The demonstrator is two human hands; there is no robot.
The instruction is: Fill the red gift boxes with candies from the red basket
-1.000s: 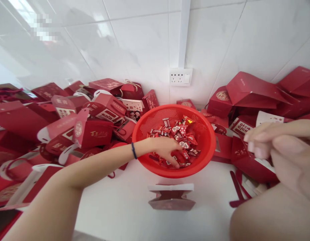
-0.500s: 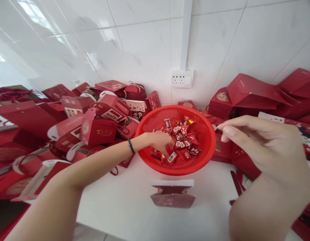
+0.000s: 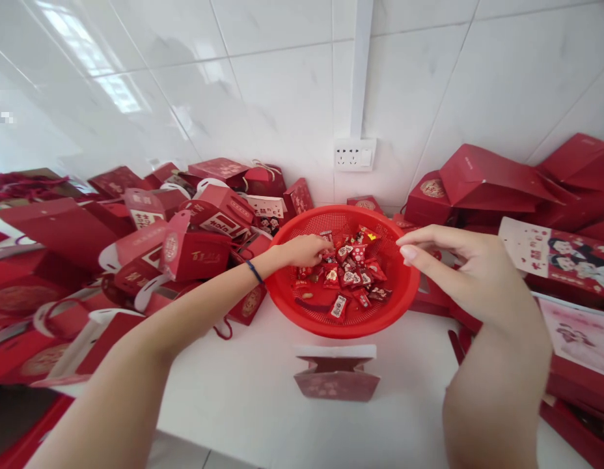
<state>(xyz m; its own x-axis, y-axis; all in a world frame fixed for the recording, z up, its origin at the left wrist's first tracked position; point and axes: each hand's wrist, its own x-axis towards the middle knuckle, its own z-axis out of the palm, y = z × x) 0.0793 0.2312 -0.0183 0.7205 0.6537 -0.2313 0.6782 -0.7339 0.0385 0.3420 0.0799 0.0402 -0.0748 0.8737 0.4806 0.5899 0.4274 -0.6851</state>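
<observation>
A red plastic basket (image 3: 342, 329) holds many wrapped red candies (image 3: 351, 277). Inside its left part is my left hand (image 3: 309, 251), fingers curled down and closed at the candies; what they hold, if anything, is hidden. My right hand (image 3: 446, 260) hovers by the basket's right rim, thumb and forefinger close together but apart at the tips, with nothing visible between them. In front of the basket an open red paper box (image 3: 337, 385) stands upright on the white table (image 3: 263, 397), its top facing up.
Red gift boxes (image 3: 197, 254) are heaped on the left, some with white handles. More red boxes (image 3: 492, 176) and a box with cartoon figures (image 3: 570, 257) lie on the right. Behind is a tiled wall (image 3: 282, 91) with a socket (image 3: 355, 155).
My left hand has shifted up and slightly left within the basket, uncovering candies lower down. My right hand has moved left, nearer the basket rim.
</observation>
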